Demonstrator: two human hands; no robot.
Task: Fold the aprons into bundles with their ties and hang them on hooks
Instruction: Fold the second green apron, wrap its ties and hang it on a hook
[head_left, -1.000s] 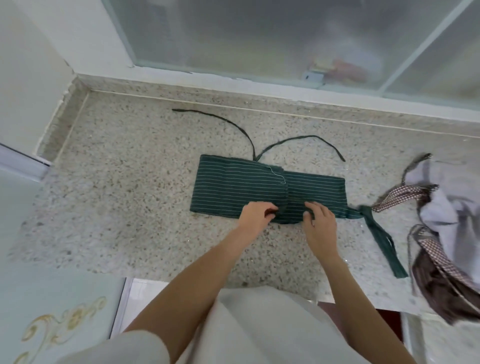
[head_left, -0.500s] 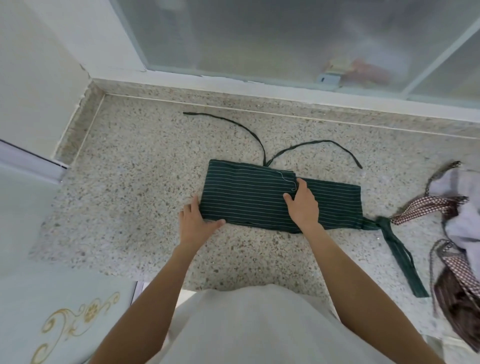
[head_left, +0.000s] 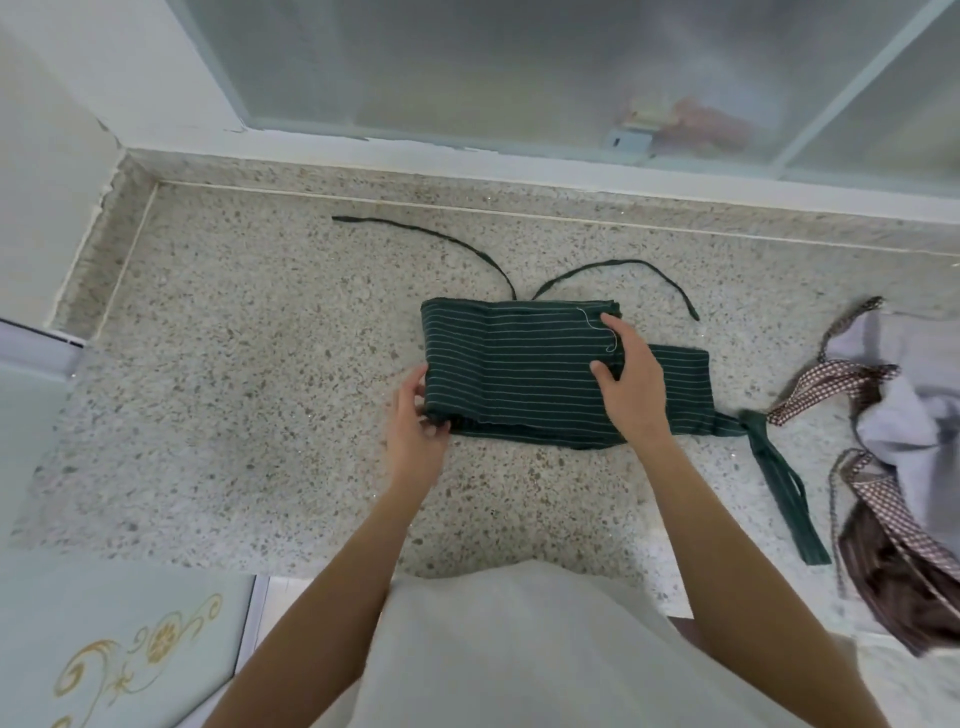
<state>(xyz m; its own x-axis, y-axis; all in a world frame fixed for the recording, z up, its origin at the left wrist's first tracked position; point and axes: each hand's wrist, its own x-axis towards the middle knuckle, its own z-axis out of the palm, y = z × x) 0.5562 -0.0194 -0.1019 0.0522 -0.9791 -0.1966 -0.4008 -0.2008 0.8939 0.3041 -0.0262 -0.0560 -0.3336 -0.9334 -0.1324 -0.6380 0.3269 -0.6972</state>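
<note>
A dark green striped apron (head_left: 519, 369) lies folded into a long band on the speckled stone counter (head_left: 260, 389). Two thin dark ties (head_left: 618, 267) curve away from its far edge, and a wide green tie (head_left: 779, 478) trails off its right end toward the counter's front. My left hand (head_left: 415, 436) grips the band's left end, which is lifted and turning over to the right. My right hand (head_left: 631, 387) presses flat on the middle of the band, fingers straight.
A heap of other aprons (head_left: 904, 467), grey, brown and checked, lies at the right edge of the counter. A frosted sliding window (head_left: 519, 67) runs along the back. A white wall closes the left side, and a pale cabinet door (head_left: 119, 649) sits below left.
My left hand moved from the counter onto the band's left end and lifted it toward the right. My right hand slid slightly right along the middle. The camera view shifted a little.
</note>
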